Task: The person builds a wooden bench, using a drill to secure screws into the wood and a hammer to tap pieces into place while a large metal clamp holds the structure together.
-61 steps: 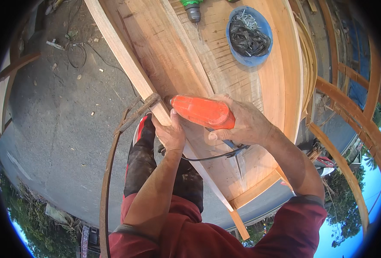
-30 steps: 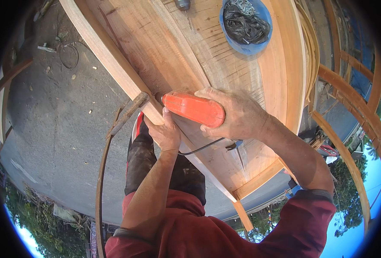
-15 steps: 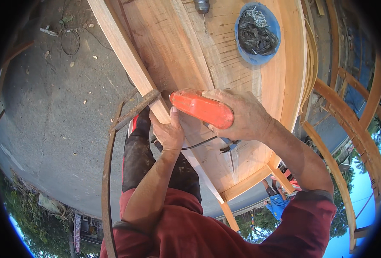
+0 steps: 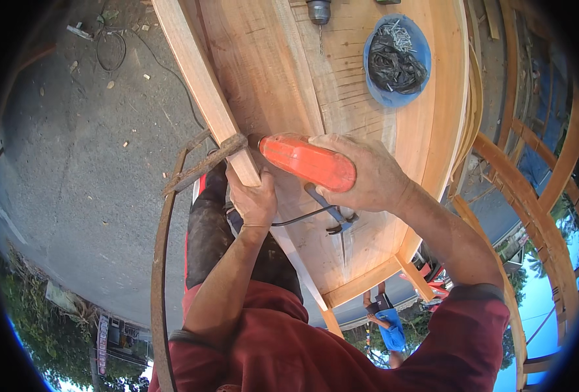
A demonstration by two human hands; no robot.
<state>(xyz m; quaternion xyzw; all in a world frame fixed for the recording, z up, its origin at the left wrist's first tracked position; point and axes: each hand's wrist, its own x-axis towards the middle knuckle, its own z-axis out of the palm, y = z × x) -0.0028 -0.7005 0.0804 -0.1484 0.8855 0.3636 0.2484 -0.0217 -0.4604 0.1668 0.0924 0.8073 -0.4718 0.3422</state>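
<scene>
My left hand (image 4: 251, 199) grips the pale wooden rail (image 4: 202, 81) along the left side of a curved plank structure. My right hand (image 4: 374, 173) is wrapped round an orange power tool (image 4: 302, 160), whose dark nose points at the rail's inner face just above my left hand. A rusty metal bar (image 4: 164, 261) runs up on the left, its crosspiece hooked over the rail beside that nose. Below the tool lie a hammer (image 4: 343, 222) and a black cable (image 4: 299, 220) on the boards (image 4: 368, 261).
A blue bowl (image 4: 407, 95) with screws and black plastic sits on the boards near a drill (image 4: 319, 12). Curved timber frames (image 4: 551, 248) stand at the right over grey pavement (image 4: 80, 163), which also holds scraps and a cable loop. A person in blue (image 4: 391, 330) is beyond the lower end.
The view has shifted slightly. The hammer shows more from under the power tool, and the person in blue has come into sight. Both hands keep their grips.
</scene>
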